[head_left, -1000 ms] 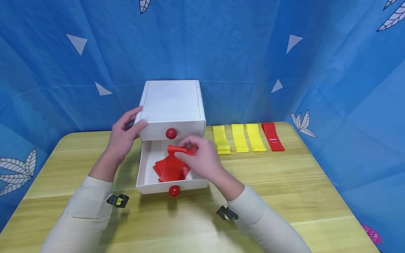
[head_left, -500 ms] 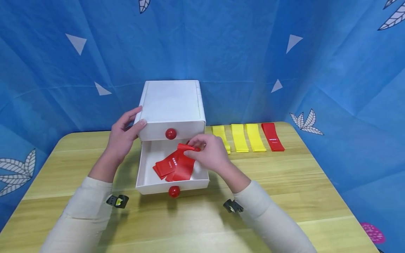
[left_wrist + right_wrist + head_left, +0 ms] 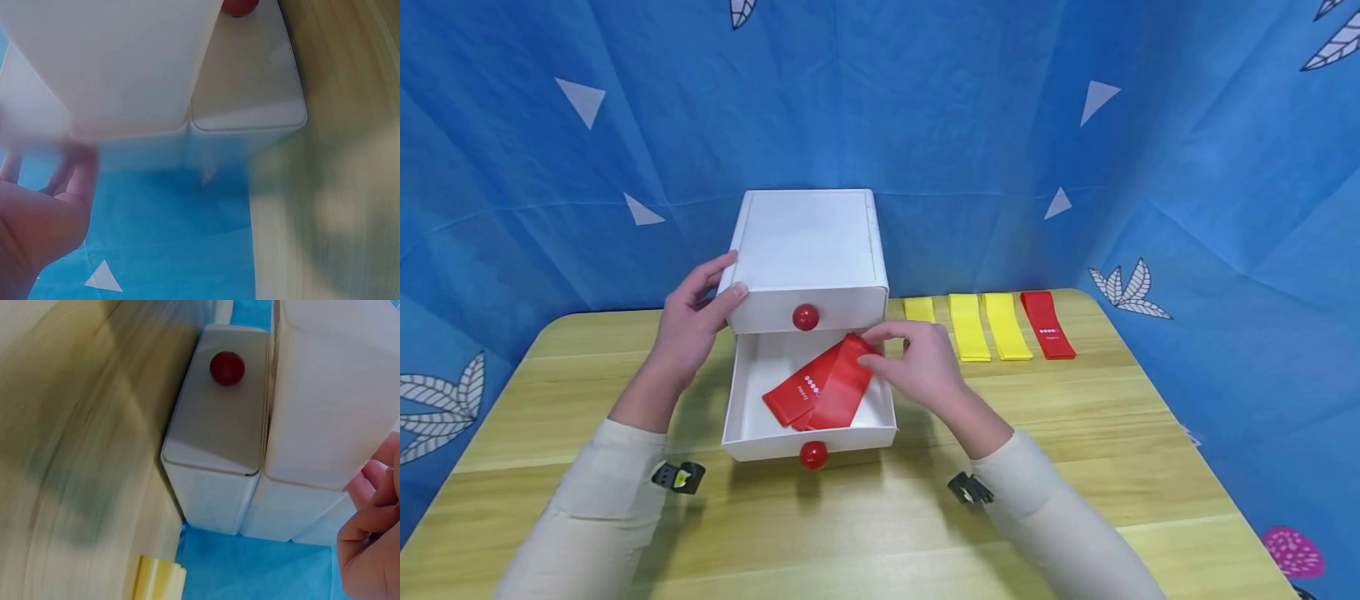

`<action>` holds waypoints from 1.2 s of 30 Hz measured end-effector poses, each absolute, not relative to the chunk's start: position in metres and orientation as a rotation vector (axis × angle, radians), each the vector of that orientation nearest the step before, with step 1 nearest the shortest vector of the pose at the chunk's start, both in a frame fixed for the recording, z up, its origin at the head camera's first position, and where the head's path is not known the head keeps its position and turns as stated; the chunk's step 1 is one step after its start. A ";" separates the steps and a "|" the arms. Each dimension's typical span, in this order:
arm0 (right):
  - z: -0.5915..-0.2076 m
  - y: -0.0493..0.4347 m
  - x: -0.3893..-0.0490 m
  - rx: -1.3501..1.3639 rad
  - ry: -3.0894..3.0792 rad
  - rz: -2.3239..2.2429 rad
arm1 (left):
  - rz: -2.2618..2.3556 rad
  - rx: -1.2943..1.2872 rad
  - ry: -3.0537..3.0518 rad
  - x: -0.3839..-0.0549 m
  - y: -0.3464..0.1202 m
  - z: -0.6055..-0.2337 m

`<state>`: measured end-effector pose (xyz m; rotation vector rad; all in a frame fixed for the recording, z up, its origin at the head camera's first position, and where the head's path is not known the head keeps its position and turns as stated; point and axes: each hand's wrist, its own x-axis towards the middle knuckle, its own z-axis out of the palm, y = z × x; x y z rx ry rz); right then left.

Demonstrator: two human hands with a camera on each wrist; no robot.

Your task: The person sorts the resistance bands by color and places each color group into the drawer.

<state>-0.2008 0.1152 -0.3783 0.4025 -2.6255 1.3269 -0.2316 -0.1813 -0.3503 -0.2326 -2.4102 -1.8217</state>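
Left hand spread on the left side of the cabinet, thumb at its front corner. Right hand: I see thumb and forefinger parted at the upper end of the red bands; can't tell if touching. Bands lie overlapped inside the pulled-out drawer.

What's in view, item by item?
Table: one, wooden, beneath cabinet
Cabinet: one, white, on table
Knobs: three, red, on drawers
Open drawer: one, white, in cabinet
Overlapping bands: at least two, red, in drawer
Yellow bands: three, yellow, beside cabinet
Red band: one, red, right of yellow
Backdrop: one, printed blue, behind table
Wrist mounts: two, black, at cuffs
Sleeves: two, cream, on forearms
Left hand: one, bare, touching cabinet
Right hand: one, bare, at overlapping bands
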 end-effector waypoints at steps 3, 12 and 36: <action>-0.381 0.122 -0.201 0.410 -2.550 1.386 | -1.823 -0.229 -2.411 -0.231 -0.181 -0.350; -0.387 0.152 -0.201 0.463 -2.343 1.492 | -1.834 -0.234 -2.403 -0.231 -0.182 -0.350; -0.402 0.275 -0.222 0.096 -2.360 1.469 | -1.843 -0.224 -2.391 -0.231 -0.181 -0.349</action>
